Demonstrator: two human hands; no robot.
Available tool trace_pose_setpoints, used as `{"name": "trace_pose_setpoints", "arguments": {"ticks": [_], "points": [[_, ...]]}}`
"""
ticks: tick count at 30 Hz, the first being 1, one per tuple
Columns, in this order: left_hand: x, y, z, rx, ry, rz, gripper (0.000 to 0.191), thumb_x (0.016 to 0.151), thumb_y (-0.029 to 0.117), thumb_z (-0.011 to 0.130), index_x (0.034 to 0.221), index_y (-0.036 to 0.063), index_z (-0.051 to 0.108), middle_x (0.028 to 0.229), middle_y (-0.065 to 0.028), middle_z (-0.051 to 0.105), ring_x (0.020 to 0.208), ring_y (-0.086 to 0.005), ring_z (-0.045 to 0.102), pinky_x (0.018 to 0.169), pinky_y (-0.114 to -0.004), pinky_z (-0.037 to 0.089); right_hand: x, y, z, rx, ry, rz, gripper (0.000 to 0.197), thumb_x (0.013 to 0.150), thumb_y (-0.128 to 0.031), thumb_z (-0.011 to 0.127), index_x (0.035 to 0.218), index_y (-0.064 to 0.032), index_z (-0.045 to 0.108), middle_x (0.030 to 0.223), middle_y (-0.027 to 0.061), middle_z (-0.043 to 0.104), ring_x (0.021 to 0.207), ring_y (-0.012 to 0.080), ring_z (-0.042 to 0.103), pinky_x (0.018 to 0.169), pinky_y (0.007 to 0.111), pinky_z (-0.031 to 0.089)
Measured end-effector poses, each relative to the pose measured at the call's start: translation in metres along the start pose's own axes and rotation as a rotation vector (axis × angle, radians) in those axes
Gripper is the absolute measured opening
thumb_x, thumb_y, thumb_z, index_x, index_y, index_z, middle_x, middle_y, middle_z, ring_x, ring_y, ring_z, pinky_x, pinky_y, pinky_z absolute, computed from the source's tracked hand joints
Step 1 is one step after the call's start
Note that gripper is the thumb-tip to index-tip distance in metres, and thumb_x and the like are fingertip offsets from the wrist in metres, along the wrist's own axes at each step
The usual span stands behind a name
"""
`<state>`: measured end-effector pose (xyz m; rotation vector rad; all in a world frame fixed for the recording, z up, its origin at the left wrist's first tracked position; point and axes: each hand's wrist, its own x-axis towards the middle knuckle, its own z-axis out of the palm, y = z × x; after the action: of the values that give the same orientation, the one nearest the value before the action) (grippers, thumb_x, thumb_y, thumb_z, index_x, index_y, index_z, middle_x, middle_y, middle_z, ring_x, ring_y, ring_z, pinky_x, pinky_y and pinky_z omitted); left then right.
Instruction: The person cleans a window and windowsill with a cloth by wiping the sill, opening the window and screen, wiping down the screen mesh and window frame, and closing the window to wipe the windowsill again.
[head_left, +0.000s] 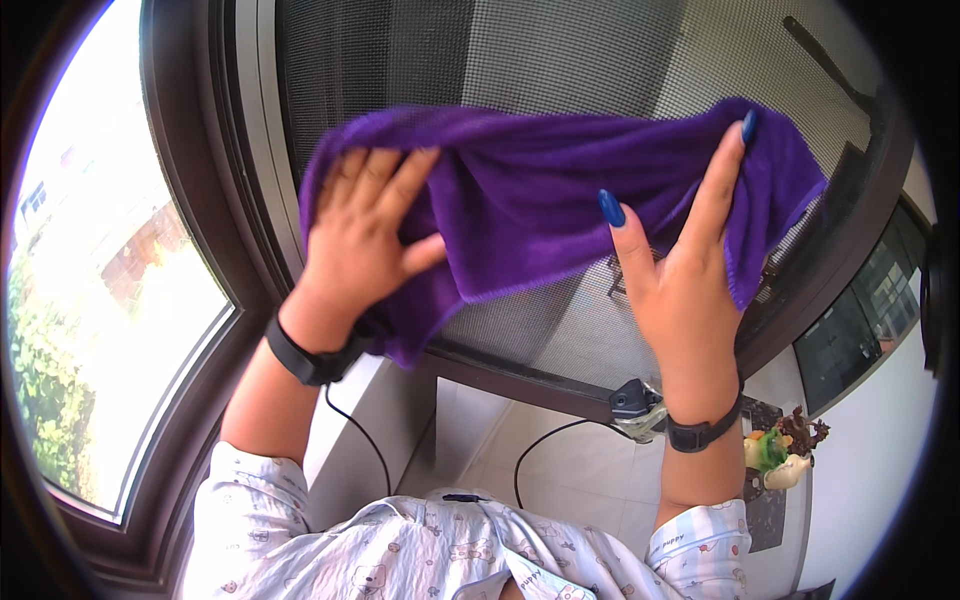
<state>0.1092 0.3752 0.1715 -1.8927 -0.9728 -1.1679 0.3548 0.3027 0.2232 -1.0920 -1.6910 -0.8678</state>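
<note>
A purple cloth (525, 195) is spread across a mesh window screen (525, 67) in a dark frame. My left hand (367, 217) lies on the cloth's left part, its fingertips covered by a fold and its thumb on the cloth. On the right, my right hand (690, 247) is raised with thumb and index finger apart, the index finger against the cloth. Its other fingers are hidden, so whether they hold the cloth cannot be told. Blue nails show on the right hand. Both wrists wear black straps.
A bright glass window (112, 285) in a dark frame stands at the left. Small colourful figurines (780, 450) rest on a surface at the lower right. Thin black cables (360, 427) run below the wrists, above a tiled floor (570, 472).
</note>
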Motion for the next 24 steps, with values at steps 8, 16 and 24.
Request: {"name": "trace_pose_setpoints", "arguments": {"ticks": [8, 16, 24], "points": [[0.015, -0.041, -0.014, 0.188, 0.043, 0.072, 0.076, 0.079, 0.058, 0.045, 0.132, 0.0053, 0.037, 0.133, -0.0181, 0.038, 0.123, -0.0386, 0.033, 0.102, -0.047, 0.022, 0.028, -0.028, -0.002, -0.396, -0.002, -0.296, 0.081, 0.08, -0.035, 0.061, 0.14, -0.0029, 0.016, 0.141, 0.0183, 0.028, 0.128, 0.0325, 0.031, 0.105, 0.042, 0.021], [-0.077, -0.019, 0.003, -0.015, -0.342, 0.037, 0.06, 0.077, 0.055, 0.05, 0.119, 0.0127, 0.052, 0.124, -0.0157, 0.047, 0.12, -0.0387, 0.036, 0.102, -0.054, 0.018, -0.074, -0.032, 0.027, -0.259, -0.313, -0.203, 0.095, 0.07, -0.052, 0.064, 0.137, 0.0025, 0.022, 0.136, 0.0175, 0.035, 0.123, 0.0377, 0.038, 0.101, 0.062, 0.009], [-0.103, 0.049, 0.009, -0.236, -0.477, 0.164, 0.026, 0.069, 0.026, 0.061, 0.093, 0.0177, 0.065, 0.097, -0.0074, 0.059, 0.097, -0.0295, 0.053, 0.086, -0.044, 0.039, -0.166, -0.036, 0.052, -0.15, -0.42, -0.352, 0.071, 0.07, -0.052, 0.062, 0.129, -0.0159, 0.045, 0.128, 0.0032, 0.046, 0.107, 0.0223, 0.049, 0.097, 0.065, 0.009]]}}
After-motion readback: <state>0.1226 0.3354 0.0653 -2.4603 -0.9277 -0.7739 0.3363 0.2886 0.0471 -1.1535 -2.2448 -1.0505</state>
